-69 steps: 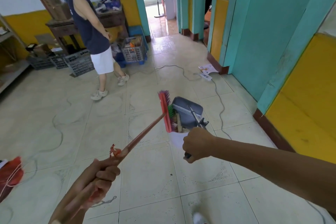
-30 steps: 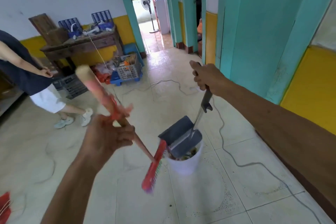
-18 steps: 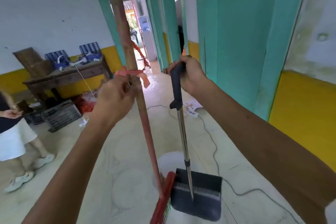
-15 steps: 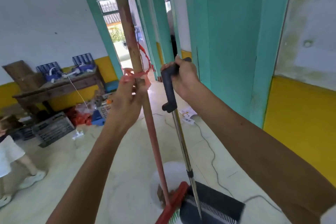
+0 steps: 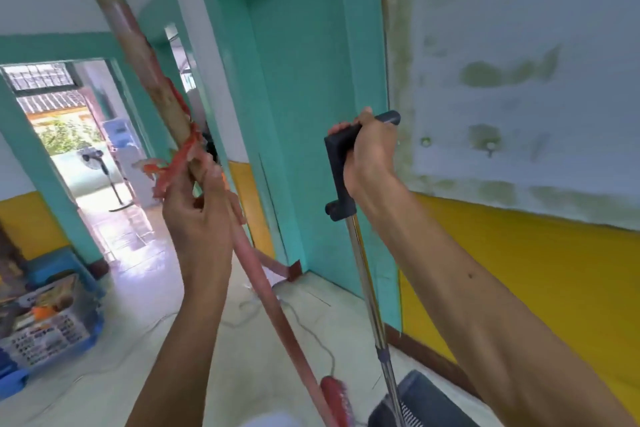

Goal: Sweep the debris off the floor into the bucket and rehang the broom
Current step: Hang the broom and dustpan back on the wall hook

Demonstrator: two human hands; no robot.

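My left hand (image 5: 197,215) grips the red broom's wooden handle (image 5: 273,308) just below a frayed red string loop (image 5: 173,163); the handle leans up to the left, and its red head (image 5: 334,399) hangs near the floor. My right hand (image 5: 372,156) is closed on the dark grip of the long-handled dustpan (image 5: 420,402), whose metal shaft (image 5: 367,291) runs down to the dark pan at the bottom edge. The white bucket's rim (image 5: 266,421) barely shows at the bottom. Two small wall pegs (image 5: 425,141) stick out of the white wall to the right of my right hand.
A teal door frame (image 5: 301,114) stands straight ahead, with a yellow-and-white wall to its right. A cable (image 5: 311,340) lies across the tiled floor. Baskets of clutter (image 5: 48,326) sit at the left. An open doorway (image 5: 90,163) with a standing fan is beyond.
I emptied the dustpan over the bucket, then raised both tools upright. The view has since turned right and up towards the wall with the pegs; the other person has left the view.
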